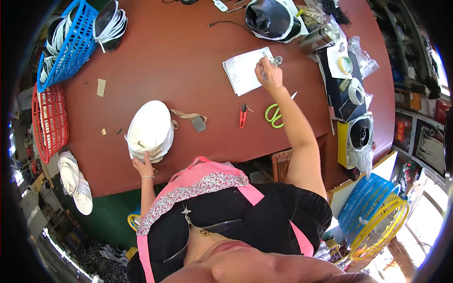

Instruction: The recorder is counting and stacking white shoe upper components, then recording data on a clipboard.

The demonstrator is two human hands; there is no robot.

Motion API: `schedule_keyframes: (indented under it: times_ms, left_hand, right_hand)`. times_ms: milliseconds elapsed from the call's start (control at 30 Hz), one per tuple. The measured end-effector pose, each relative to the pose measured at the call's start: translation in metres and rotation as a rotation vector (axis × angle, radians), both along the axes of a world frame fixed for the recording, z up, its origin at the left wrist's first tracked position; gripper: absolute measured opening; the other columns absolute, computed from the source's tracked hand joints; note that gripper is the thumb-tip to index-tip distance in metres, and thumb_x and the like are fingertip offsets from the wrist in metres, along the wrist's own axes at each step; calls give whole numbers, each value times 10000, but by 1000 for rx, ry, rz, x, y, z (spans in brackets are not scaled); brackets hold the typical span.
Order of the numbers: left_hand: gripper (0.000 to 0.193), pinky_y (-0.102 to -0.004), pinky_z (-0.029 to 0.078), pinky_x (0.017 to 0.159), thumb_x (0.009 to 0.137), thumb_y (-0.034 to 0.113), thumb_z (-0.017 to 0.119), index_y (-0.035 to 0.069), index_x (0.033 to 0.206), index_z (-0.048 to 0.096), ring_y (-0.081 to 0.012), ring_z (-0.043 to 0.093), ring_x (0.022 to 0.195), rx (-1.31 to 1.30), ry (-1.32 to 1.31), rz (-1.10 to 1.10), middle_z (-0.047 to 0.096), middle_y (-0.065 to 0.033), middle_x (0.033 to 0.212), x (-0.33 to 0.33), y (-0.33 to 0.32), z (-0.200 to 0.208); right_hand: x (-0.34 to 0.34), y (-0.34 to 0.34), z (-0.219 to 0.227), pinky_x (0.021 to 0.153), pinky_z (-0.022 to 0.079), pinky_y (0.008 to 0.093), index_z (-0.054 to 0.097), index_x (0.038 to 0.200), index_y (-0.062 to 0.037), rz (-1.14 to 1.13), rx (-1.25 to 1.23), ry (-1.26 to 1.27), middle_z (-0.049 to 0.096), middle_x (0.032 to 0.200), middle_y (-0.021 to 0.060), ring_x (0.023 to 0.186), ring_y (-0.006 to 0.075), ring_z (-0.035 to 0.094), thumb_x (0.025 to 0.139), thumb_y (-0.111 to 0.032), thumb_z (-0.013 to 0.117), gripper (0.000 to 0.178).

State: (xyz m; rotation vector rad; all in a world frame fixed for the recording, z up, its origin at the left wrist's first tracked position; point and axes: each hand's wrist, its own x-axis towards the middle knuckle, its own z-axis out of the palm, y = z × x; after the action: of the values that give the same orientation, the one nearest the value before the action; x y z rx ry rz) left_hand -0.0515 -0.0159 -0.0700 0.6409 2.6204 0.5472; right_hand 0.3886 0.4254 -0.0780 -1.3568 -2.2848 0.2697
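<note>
**First:** Clock centred on this view, and what a spread! A reddish-brown table (188,61) sweeps from nine round past twelve to three.

**Second:** Over to nine, the left hand (144,167) has thumb and fingers grasping the near edge of a white nested stack (150,125), which sits on the tabletop!

**First:** And just past twelve, the right hand (270,75) is over a pad of white paper (243,73), fingers bunched. A pen in there? Too small, can't tell.

**Second:** Close in at one, red snips (243,115); at two, green-handled scissors (275,116), right beside the forearm. A brown strap (188,114) lies at ten, near the stack.

**First:** Busy rim! Blue basket (78,45) at ten, loaded with black-and-white pieces; red basket (52,122) just above nine; pale pieces (75,181) on the table's edge at half past eight.

**Second:** Half past one, a metal flask (318,38); at two, a roll of tape (345,65); at three, a yellow box (347,151) with clear plastic draped on it.

**First:** Beyond the table, crowded shelves (406,85) at half past two, blue plastic baskets (361,203) at four, green floor (106,198) at eight!
</note>
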Motion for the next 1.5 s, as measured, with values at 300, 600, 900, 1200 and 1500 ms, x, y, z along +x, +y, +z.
schedule_keyframes:
  times_ms: [300,600,900,1200,1500]
  left_hand:
    - [976,-474,224,1172,911,569,584,-48,1526,146,-442,214,1430,-54,36,20,174,-337,1541,4,29,10]
    - [857,-478,408,1068,942,489,590,-33,1510,217,-404,458,1312,78,69,-45,391,-290,1458,-20,24,-5]
    - [804,-598,444,967,805,354,747,136,1460,334,-346,513,1273,141,-780,641,494,-127,1414,-2,89,55]
    - [644,-642,486,950,808,146,530,41,1418,349,-453,566,1176,862,-1046,844,526,-256,1315,-20,-20,10]
    - [537,-520,449,1043,931,508,530,179,1356,540,-274,569,1243,1620,-1113,1061,591,-77,1354,-52,-198,-17]
  right_hand:
    - [-25,21,-60,497,358,258,639,754,-6,-256,-607,917,526,546,12,507,74,465,1011,-283,537,392]
    - [-29,23,-71,597,490,370,619,820,-29,-233,-317,567,652,654,115,571,265,625,975,-228,578,256]
    - [26,3,-28,949,473,407,630,1250,-123,-296,-76,258,618,1200,120,1141,313,569,879,-58,577,380]
    - [-1,-112,-28,966,450,498,604,1211,-20,-358,74,-52,582,1175,213,1120,390,545,893,-76,608,322]
    - [-253,-290,15,730,511,362,595,1208,7,308,-174,323,563,1072,161,937,274,592,893,-1,609,316]
